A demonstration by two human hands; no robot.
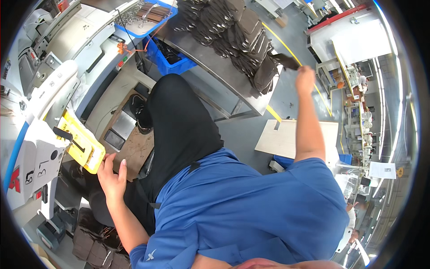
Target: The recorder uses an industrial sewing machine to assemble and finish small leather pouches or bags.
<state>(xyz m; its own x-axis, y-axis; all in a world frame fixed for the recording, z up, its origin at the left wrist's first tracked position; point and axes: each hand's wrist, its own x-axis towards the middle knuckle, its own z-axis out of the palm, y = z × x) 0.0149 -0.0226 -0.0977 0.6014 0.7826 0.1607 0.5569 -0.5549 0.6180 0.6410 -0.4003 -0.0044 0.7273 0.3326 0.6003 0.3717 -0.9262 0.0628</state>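
Observation:
My right hand (305, 80) is closed on a dark brown fabric piece (286, 62), held out beside heaps of similar pieces (233, 36) on a metal table (192, 51). My left hand (112, 175) has its fingers loosely bent and apart, at the lower end of a yellow plastic template (81, 144) with a black handle, fixed on a white machine (33, 166). Whether those fingertips touch the plate is hard to tell.
A blue tray of metal parts (142, 18) and a blue bin (165, 58) are above my legs. A wooden board (275, 141) lies right of me. Dark fabric bundles (101, 242) sit lower left. Other workers (351, 210) and benches line the far right.

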